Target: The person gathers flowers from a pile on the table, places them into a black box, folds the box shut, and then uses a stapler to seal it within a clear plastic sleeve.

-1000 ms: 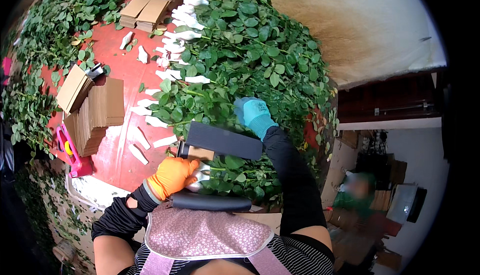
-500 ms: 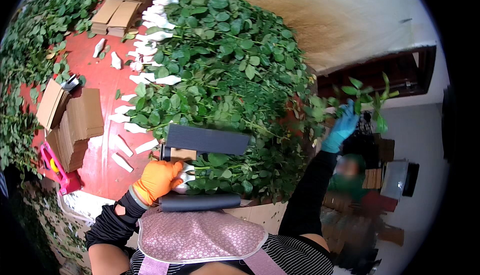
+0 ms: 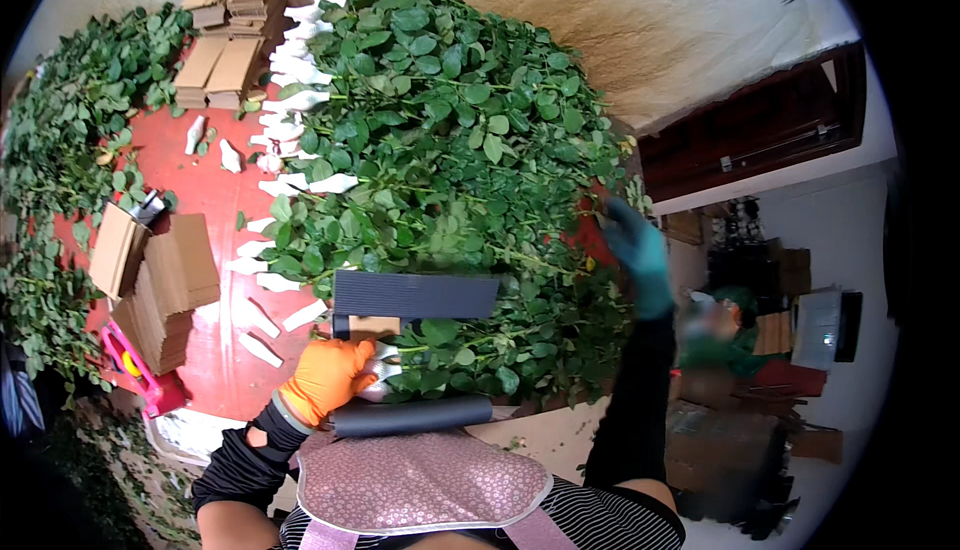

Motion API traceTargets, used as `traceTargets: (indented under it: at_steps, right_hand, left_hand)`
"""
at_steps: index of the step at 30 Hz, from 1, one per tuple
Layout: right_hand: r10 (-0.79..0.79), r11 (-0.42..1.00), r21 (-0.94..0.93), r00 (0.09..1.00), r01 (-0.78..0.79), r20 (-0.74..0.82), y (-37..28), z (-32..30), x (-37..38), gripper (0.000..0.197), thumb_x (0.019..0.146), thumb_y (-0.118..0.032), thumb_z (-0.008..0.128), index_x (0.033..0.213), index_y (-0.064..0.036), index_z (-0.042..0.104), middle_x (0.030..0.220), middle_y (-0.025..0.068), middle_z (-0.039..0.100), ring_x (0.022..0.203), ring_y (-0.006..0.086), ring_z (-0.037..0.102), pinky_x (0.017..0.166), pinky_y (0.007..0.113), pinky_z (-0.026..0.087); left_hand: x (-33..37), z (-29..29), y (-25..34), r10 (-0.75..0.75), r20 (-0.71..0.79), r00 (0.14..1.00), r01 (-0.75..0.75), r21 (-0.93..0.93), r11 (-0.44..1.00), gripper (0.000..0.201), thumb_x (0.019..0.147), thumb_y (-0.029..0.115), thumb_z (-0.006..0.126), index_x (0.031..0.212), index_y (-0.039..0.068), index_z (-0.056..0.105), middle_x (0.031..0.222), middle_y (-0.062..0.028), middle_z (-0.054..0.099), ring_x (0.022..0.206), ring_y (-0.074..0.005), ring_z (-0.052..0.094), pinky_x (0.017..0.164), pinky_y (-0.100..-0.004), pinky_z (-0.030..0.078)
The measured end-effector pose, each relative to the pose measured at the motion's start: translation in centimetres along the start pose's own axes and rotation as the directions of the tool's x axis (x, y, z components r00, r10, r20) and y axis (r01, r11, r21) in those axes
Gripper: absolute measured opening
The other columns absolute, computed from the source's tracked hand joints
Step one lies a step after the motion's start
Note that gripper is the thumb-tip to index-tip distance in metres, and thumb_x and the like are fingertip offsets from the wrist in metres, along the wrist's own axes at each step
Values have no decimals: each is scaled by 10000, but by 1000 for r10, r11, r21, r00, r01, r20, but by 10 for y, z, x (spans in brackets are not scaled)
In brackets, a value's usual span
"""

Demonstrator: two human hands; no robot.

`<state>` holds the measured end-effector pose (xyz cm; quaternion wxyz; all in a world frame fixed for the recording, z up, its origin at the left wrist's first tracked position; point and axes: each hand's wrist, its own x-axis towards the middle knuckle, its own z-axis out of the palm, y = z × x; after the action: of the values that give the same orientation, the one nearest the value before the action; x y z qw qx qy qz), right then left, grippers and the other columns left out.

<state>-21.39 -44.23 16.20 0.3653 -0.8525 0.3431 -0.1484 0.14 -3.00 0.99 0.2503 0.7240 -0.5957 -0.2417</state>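
Observation:
My left hand [image 3: 325,380], in an orange glove, is closed around white-sleeved flower heads [image 3: 382,368] at the front of the table. Their leafy stems [image 3: 470,355] run to the right, between a dark ridged panel [image 3: 415,295] and a dark padded bar [image 3: 410,415]. A small piece of cardboard [image 3: 374,326] shows beside my fingers. My right hand [image 3: 637,245], in a blue glove, is at the right end of the stems. Motion smears its fingers, and I see no stem in it.
A large heap of leafy stems [image 3: 460,120] with white-sleeved heads fills the middle. Loose white sleeves [image 3: 258,350] lie on the red table [image 3: 235,300]. Folded cardboard [image 3: 175,280], a pink tape dispenser [image 3: 150,375] and cardboard stacks [image 3: 235,65] stand left. Another person [image 3: 725,325] is at right.
My right hand has moved left and down toward the table; the leafy stem it held out at the right no longer shows in it. My left hand stays at the flower heads.

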Motion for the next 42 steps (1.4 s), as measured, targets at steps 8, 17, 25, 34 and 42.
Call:
traceTargets:
  at_steps: [8,17,25,34,42]
  right_hand:
    - [28,886,-378,782,269,622,1,267,134,510,945,-442,617,1331,-107,610,1254,218,647,1138,401,622,958,456,505]
    - [73,727,-422,551,541,831,7,265,87,401,944,-416,540,1189,-126,666,1109,174,693,1010,363,668,882,477,527]
    - [-253,652,-588,868,479,427,-48,252,168,370,912,-319,618,1194,-83,650,1116,155,701,1010,352,669,875,468,528]
    - [-126,511,-745,894,429,429,-16,312,172,430,838,-254,626,1263,-208,672,1300,178,569,1155,346,600,1024,527,434]
    - [130,768,-581,822,271,555,3,292,124,476,911,-481,607,1134,-69,690,1058,244,692,984,403,672,852,476,544]
  left_hand:
    - [0,2,2,-29,-35,999,27,-68,997,419,790,248,756,1162,112,619,844,-124,695,756,-355,681,661,-449,523]
    - [1,10,5,-42,-53,998,36,-110,993,337,778,261,766,1019,107,589,769,-104,658,726,-327,664,635,-454,499]
    - [1,5,2,-47,-29,998,43,-109,993,374,789,268,753,1089,109,595,756,-93,649,738,-317,665,631,-442,502]
    - [-3,6,1,-85,-33,996,81,-105,991,337,796,275,749,1065,127,610,784,-101,660,721,-343,666,625,-453,517]
    - [0,-3,8,-62,-88,994,51,-120,992,322,776,266,750,1017,120,595,773,-90,660,715,-330,669,613,-445,505]
